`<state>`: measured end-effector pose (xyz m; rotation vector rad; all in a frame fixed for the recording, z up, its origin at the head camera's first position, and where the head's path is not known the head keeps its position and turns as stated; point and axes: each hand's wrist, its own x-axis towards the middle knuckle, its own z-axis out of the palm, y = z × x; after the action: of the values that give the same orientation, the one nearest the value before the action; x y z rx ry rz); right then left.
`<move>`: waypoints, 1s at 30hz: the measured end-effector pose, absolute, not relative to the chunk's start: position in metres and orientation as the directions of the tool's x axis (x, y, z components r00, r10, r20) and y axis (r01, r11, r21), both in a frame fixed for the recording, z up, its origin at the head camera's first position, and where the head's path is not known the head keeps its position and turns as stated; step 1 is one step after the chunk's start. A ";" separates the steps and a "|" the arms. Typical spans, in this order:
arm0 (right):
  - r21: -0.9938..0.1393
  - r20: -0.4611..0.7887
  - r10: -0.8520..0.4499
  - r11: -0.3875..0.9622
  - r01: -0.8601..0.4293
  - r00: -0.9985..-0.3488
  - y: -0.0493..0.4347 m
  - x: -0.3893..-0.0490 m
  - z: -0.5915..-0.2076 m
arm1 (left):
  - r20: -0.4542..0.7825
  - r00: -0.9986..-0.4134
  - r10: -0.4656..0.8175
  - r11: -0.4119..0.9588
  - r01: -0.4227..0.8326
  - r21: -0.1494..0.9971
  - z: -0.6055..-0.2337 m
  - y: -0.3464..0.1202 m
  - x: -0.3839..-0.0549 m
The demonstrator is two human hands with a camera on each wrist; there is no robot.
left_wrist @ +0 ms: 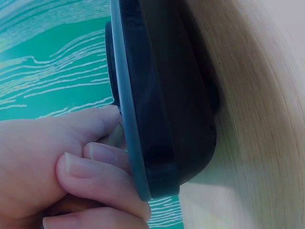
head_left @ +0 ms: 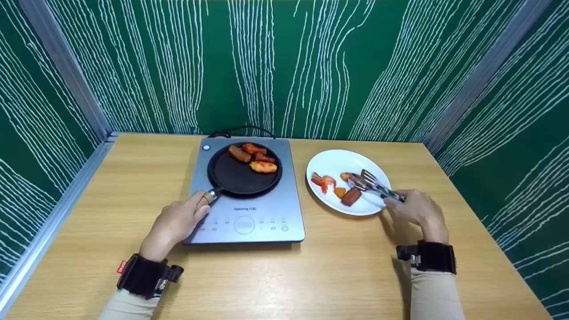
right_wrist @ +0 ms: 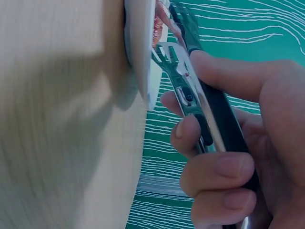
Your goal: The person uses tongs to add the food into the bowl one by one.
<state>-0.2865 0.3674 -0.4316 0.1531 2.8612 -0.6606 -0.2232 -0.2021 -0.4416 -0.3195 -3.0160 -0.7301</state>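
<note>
My left hand (head_left: 180, 220) grips the wooden handle (head_left: 206, 199) of a black frying pan (head_left: 240, 180), which sits on a silver induction cooker (head_left: 266, 202). Several browned food pieces (head_left: 263, 166) lie at the pan's far right. In my right hand (head_left: 418, 206) is a pair of metal tongs (right_wrist: 217, 114) with dark grips, fingers curled round them. The slotted tong tips (head_left: 366, 178) are over a white plate (head_left: 322, 202), at a sausage piece (head_left: 354, 181). Another sausage piece (head_left: 351, 197), a shrimp (head_left: 328, 182) and orange chunks (head_left: 339, 192) also lie on the plate.
The cooker's touch panel (head_left: 244, 225) faces me, and its black cord (head_left: 249, 128) runs behind it. The wooden table (head_left: 338, 275) is enclosed by green walls (head_left: 302, 66) with white lines on three sides.
</note>
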 end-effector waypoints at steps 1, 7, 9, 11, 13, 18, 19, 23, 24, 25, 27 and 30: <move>-0.415 -0.213 0.059 0.898 0.144 -0.975 0.367 -0.287 -0.432 | 0.069 -0.979 0.191 0.870 0.202 0.450 -0.442 -0.202 -0.223; -0.357 -0.136 0.064 0.928 0.109 -0.989 0.361 -0.291 -0.437 | 0.061 -0.981 0.183 0.870 0.191 0.454 -0.443 -0.203 -0.223; -0.336 -0.108 0.059 0.937 0.092 -0.992 0.361 -0.292 -0.439 | 0.064 -0.980 0.188 0.874 0.197 0.444 -0.443 -0.203 -0.223; -0.323 -0.090 0.058 0.943 0.084 -0.994 0.360 -0.292 -0.440 | 0.063 -0.980 0.191 0.879 0.199 0.434 -0.442 -0.203 -0.223; -0.318 -0.077 0.060 0.945 0.081 -0.995 0.358 -0.292 -0.441 | 0.063 -0.979 0.194 0.882 0.202 0.425 -0.442 -0.202 -0.223; -0.332 -0.067 0.087 0.938 0.105 -0.994 0.353 -0.291 -0.443 | 0.046 -0.980 0.193 0.882 0.193 0.430 -0.442 -0.202 -0.225; -0.333 -0.062 0.090 0.937 0.106 -0.994 0.352 -0.291 -0.443 | 0.045 -0.980 0.192 0.881 0.192 0.432 -0.442 -0.202 -0.225; -0.333 -0.042 0.089 0.938 0.098 -0.995 0.348 -0.292 -0.444 | 0.049 -0.981 0.189 0.881 0.191 0.433 -0.443 -0.202 -0.225; -0.333 -0.037 0.087 0.938 0.095 -0.996 0.348 -0.292 -0.445 | 0.048 -0.981 0.188 0.881 0.190 0.433 -0.443 -0.202 -0.224; -0.333 -0.033 0.087 0.938 0.093 -0.996 0.348 -0.292 -0.445 | 0.047 -0.981 0.187 0.881 0.189 0.434 -0.443 -0.202 -0.224; -0.331 -0.027 0.088 0.939 0.092 -0.996 0.347 -0.292 -0.445 | 0.045 -0.982 0.186 0.880 0.186 0.436 -0.442 -0.202 -0.224; -0.328 -0.024 0.091 0.940 0.094 -0.996 0.346 -0.292 -0.446 | 0.040 -0.983 0.182 0.879 0.180 0.441 -0.442 -0.202 -0.224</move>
<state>-0.2920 0.3463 -0.4457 0.1465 3.0857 -0.5219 -0.2240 -0.2024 -0.4415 -0.2937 -3.0482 -0.7146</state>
